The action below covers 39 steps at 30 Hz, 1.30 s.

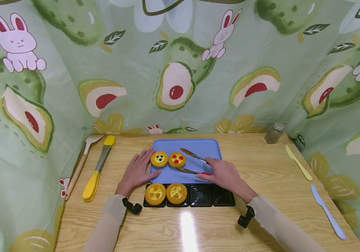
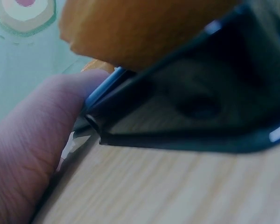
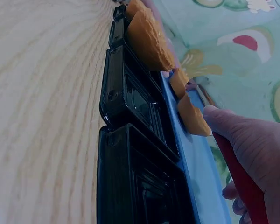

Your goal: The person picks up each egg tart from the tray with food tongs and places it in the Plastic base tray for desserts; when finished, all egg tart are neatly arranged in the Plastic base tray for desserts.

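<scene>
My right hand [image 1: 227, 173] grips a pair of tongs [image 1: 195, 154] by the red handles. The tongs' arms are spread, their tips near a tart with red pieces [image 1: 176, 159] on the blue tray [image 1: 195, 144]. Beside it sits a tart with dark berries [image 1: 159, 159]. At the tray's left edge lies my left hand [image 1: 139, 169], fingers extended and thumb over the front left corner. In front of the tray is a black compartment tray [image 1: 200, 195]. Its two left compartments hold a tart with a cross-like top [image 1: 155, 194] and a similar tart [image 1: 176, 193].
To the left lie a wooden-handled spatula [image 1: 82, 161] and yellow-and-grey tongs [image 1: 99, 168]. A glass jar [image 1: 274, 133] stands at the back right. A yellow knife [image 1: 298, 163] and a blue knife [image 1: 327, 211] lie along the right edge. A patterned curtain [image 1: 135, 70] surrounds the table.
</scene>
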Available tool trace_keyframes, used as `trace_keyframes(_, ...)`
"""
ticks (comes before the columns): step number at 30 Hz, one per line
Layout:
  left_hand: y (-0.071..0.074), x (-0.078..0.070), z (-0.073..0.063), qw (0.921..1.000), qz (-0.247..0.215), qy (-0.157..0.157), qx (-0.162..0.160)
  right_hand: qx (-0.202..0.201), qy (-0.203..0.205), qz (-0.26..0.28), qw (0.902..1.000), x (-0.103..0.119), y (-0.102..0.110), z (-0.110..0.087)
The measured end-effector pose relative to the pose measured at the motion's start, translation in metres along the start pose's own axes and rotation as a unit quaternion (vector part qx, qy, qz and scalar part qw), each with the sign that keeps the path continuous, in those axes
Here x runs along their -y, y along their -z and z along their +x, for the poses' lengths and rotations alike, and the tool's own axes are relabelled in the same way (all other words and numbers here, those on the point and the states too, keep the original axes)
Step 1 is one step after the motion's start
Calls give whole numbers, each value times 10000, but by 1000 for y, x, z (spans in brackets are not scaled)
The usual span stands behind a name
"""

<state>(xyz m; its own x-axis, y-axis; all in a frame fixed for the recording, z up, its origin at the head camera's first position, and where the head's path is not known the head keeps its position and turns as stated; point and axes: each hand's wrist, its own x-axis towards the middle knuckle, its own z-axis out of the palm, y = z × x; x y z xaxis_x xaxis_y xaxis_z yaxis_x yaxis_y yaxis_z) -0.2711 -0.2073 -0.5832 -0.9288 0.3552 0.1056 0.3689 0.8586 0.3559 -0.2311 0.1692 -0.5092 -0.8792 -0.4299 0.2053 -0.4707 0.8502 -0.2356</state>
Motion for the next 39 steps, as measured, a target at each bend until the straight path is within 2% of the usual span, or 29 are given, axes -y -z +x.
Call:
trace_keyframes(13, 0, 0, 0, 10000, 7, -38, -27, 119, 107, -215, 9996, 2, -15, 14)
trace_keyframes(24, 1, -1, 0, 9999, -15, -47, -100, 297, -40, -99, 9995, 3, -17, 16)
trace_keyframes(39, 2, -2, 0, 10000, -11, -26, -76, 276, -36, 2, 9996, 5, -19, 13)
